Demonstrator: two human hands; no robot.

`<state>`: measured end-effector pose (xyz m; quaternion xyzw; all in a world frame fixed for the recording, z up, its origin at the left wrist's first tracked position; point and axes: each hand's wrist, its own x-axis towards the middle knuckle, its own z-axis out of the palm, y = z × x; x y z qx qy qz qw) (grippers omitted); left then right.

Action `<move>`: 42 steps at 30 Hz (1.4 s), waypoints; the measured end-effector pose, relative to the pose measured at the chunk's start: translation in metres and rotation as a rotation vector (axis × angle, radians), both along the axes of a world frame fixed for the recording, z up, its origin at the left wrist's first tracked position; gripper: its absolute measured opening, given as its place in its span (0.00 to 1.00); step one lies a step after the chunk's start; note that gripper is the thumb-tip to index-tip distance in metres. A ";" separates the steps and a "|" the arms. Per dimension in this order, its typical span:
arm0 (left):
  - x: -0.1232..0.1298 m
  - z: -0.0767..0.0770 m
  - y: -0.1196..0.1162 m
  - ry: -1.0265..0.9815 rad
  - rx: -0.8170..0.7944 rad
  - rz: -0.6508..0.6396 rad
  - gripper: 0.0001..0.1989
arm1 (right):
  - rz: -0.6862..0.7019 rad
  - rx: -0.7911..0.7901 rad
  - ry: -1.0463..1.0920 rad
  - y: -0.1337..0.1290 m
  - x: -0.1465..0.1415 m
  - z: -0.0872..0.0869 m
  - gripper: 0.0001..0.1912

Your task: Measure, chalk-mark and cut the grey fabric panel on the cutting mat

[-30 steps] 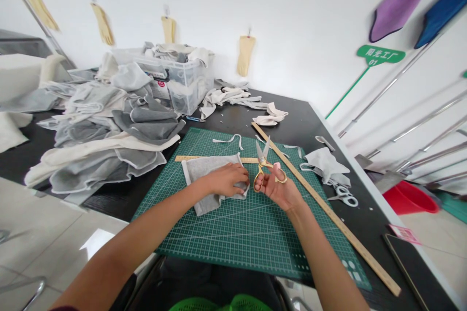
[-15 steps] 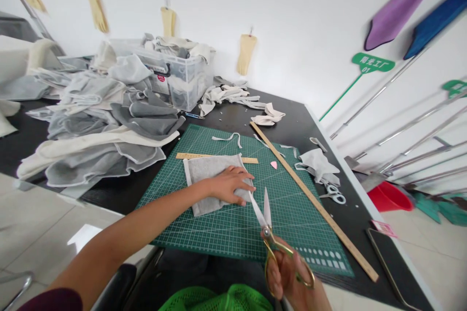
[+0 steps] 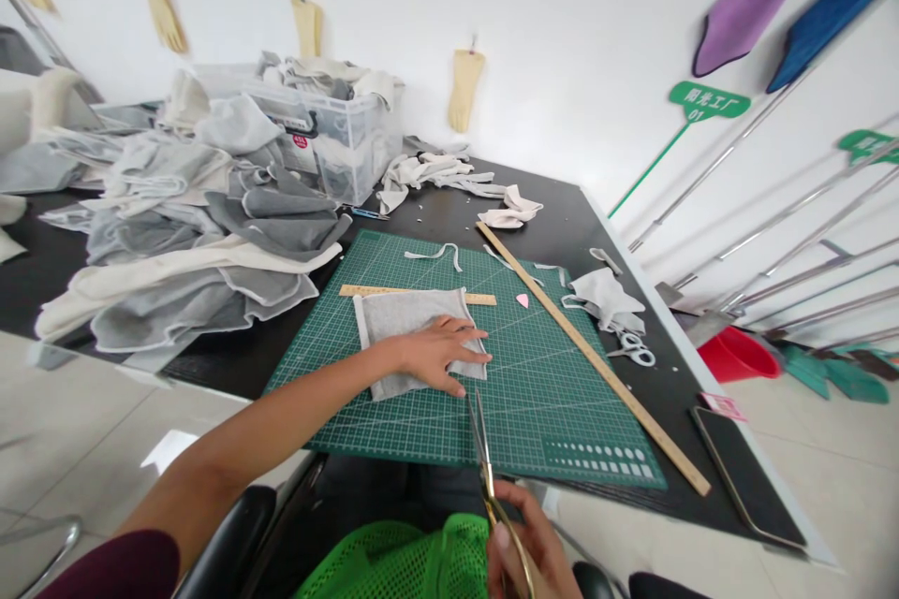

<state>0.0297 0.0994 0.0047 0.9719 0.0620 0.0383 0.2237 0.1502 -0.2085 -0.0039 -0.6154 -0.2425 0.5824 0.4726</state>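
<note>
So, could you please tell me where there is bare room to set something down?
The cutting mat shows bare between the grey cloth and the long ruler, nearer than the pink piece. It is crowded at left, under the fabric pile, and beyond the ruler, around the white scissors.

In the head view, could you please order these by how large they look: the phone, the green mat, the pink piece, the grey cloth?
1. Green mat
2. Grey cloth, partly covered by the left hand
3. Phone
4. Pink piece
</note>
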 end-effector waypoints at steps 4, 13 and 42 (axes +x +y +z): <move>-0.002 0.004 -0.010 0.016 -0.053 -0.022 0.36 | 0.017 0.029 -0.012 0.010 -0.005 0.001 0.31; 0.001 0.002 -0.005 -0.035 -0.183 0.010 0.20 | -0.079 0.050 -0.026 0.010 -0.014 0.002 0.32; -0.046 0.000 -0.093 -0.149 0.039 0.134 0.32 | 0.078 0.113 0.019 -0.018 -0.006 0.005 0.27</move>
